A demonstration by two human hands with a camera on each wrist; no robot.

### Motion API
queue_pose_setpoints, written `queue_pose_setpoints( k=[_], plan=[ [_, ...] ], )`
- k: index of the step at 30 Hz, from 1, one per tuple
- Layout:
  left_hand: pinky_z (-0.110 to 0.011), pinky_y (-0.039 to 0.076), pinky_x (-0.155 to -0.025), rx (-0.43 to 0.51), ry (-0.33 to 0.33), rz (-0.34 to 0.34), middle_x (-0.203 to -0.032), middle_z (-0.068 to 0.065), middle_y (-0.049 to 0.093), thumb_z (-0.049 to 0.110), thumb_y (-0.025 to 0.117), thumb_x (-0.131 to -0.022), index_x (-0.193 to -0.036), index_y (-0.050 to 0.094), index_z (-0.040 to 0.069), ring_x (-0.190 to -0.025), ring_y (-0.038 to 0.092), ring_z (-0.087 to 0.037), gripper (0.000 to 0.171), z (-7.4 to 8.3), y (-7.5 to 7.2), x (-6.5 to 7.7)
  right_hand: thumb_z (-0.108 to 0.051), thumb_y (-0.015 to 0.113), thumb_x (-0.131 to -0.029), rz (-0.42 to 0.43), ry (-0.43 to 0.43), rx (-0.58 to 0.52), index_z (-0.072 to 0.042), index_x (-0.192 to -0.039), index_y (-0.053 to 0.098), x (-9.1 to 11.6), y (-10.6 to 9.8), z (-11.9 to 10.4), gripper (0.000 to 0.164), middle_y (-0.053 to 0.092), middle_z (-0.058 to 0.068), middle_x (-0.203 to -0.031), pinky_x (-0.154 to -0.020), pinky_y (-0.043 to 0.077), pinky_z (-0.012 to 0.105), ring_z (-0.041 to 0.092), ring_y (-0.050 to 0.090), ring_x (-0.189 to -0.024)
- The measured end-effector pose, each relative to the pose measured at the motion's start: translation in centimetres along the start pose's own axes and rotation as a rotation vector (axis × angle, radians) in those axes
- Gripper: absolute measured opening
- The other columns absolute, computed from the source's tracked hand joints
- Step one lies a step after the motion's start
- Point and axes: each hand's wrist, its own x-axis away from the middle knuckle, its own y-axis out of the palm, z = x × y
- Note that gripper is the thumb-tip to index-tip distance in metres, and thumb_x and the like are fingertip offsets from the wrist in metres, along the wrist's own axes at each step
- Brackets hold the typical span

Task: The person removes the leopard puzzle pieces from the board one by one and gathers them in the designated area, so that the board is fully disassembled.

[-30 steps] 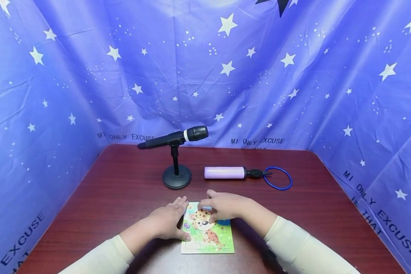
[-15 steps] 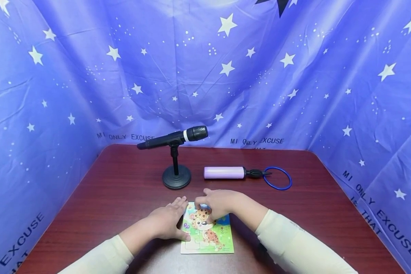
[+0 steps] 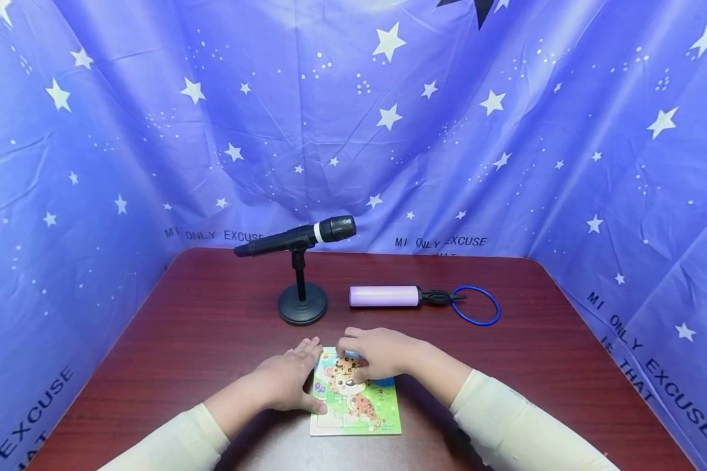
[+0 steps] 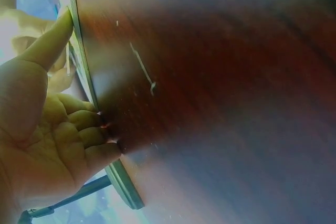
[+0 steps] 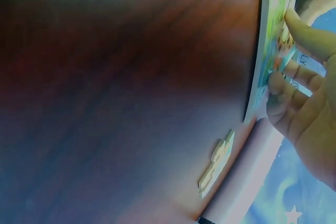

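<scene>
A jigsaw puzzle [image 3: 374,409] with a cartoon leopard on a green meadow lies on the table. My left hand [image 3: 285,379] rests along its left edge, fingers stretched to the upper corner. The left thumb touches the puzzle's lower left part. Over the upper part, my right hand [image 3: 380,353] has thumb and fingers curled, pinching a puzzle piece [image 3: 347,364] with the leopard's spotted head. In the left wrist view a thin edge of that puzzle piece [image 4: 67,59] shows at the right hand's fingers. Whether it sits flush in the board is hidden.
A loose puzzle piece [image 5: 216,166] lies on the table in the right wrist view. Behind the hands stand a black microphone [image 3: 294,237] on a round-based stand [image 3: 302,306], a lilac hand pump [image 3: 384,296] and a blue ring [image 3: 476,305]. A starry curtain [image 3: 353,131] surrounds the table [image 3: 212,301].
My right hand has shifted slightly left over the puzzle's upper part, its forearm moving left and then back right. My left hand keeps its place on the edge.
</scene>
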Motion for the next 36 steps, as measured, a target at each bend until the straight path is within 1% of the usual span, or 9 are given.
queue_pose_setpoints(
  k=[4,7,11,14,17,21,27,32,36],
  plan=[
    [-0.046,0.031,-0.117,0.003,0.006,0.002,-0.160,-0.017,0.026,0.071,0.071,-0.071,-0.153,0.029,0.000,-0.149,0.025,-0.031,0.116,0.1,0.1,0.0,-0.034,0.069,-0.092,0.055,-0.025,0.028,-0.030,-0.108,0.058,0.1,0.2,-0.2,0.020,0.051,-0.013,-0.100,-0.073,0.048,0.022,0.001,0.051,-0.077],
    [-0.046,0.032,-0.117,0.008,0.005,-0.002,-0.161,-0.017,0.026,0.071,0.071,-0.071,-0.153,0.029,0.001,-0.149,0.025,-0.030,0.116,0.2,0.2,-0.1,-0.030,0.065,-0.095,0.088,-0.006,0.010,-0.030,-0.107,0.060,0.1,0.4,-0.2,0.012,0.055,-0.012,-0.101,-0.074,0.050,0.023,0.003,0.054,-0.079],
    [-0.046,0.031,-0.117,0.010,0.006,0.000,-0.161,-0.017,0.026,0.069,0.072,-0.071,-0.153,0.029,0.000,-0.149,0.025,-0.030,0.115,0.2,0.1,-0.1,-0.026,0.063,-0.097,0.116,0.073,-0.113,-0.024,-0.109,0.059,0.2,0.4,0.2,0.013,0.057,-0.011,-0.103,-0.078,0.051,0.024,0.002,0.054,-0.083],
    [-0.046,0.030,-0.118,0.007,0.009,0.005,-0.161,-0.017,0.026,0.069,0.073,-0.071,-0.153,0.029,0.000,-0.149,0.025,-0.031,0.115,0.2,0.1,-0.1,-0.024,0.063,-0.097,0.109,0.122,-0.245,-0.020,-0.103,0.059,0.4,0.0,0.6,0.008,0.056,-0.011,-0.097,-0.078,0.050,0.024,0.000,0.056,-0.080],
    [-0.046,0.029,-0.118,0.005,0.014,0.004,-0.161,-0.018,0.025,0.069,0.072,-0.071,-0.153,0.029,0.000,-0.149,0.025,-0.031,0.115,0.2,0.1,-0.2,-0.023,0.061,-0.097,0.083,0.131,-0.361,-0.020,-0.093,0.058,0.8,-0.7,1.0,0.006,0.060,-0.009,-0.087,-0.072,0.049,0.022,0.004,0.060,-0.074],
    [-0.046,0.029,-0.118,-0.007,0.021,0.009,-0.160,-0.018,0.026,0.068,0.072,-0.072,-0.152,0.030,-0.001,-0.149,0.024,-0.032,0.114,0.2,0.3,-0.3,-0.027,0.057,-0.099,0.069,0.167,-0.468,-0.023,-0.090,0.056,1.7,-1.7,1.6,0.010,0.067,-0.003,-0.079,-0.064,0.049,0.023,0.013,0.063,-0.068],
    [-0.045,0.029,-0.119,-0.042,0.013,0.012,-0.161,-0.017,0.024,0.069,0.069,-0.074,-0.153,0.029,0.001,-0.149,0.023,-0.031,0.112,0.3,0.4,-0.3,-0.026,0.056,-0.100,0.107,0.215,-0.510,-0.022,-0.096,0.056,3.2,-3.0,3.1,0.005,0.065,-0.002,-0.085,-0.061,0.051,0.029,0.018,0.063,-0.067],
    [-0.047,0.031,-0.117,-0.051,0.017,0.016,-0.162,-0.015,0.023,0.070,0.067,-0.075,-0.154,0.029,0.003,-0.149,0.024,-0.031,0.110,0.3,0.2,0.1,-0.021,0.056,-0.100,0.103,0.233,-0.574,-0.015,-0.100,0.058,4.7,-3.8,4.7,0.006,0.064,-0.001,-0.089,-0.066,0.056,0.035,0.018,0.066,-0.070],
    [-0.048,0.033,-0.116,-0.062,0.033,0.016,-0.162,-0.013,0.023,0.070,0.064,-0.078,-0.154,0.029,0.005,-0.149,0.025,-0.032,0.106,0.2,0.1,0.5,-0.020,0.058,-0.099,0.103,0.258,-0.569,-0.014,-0.098,0.060,6.0,-4.2,6.0,0.006,0.066,-0.001,-0.086,-0.071,0.057,0.042,0.017,0.067,-0.070]
  ],
)
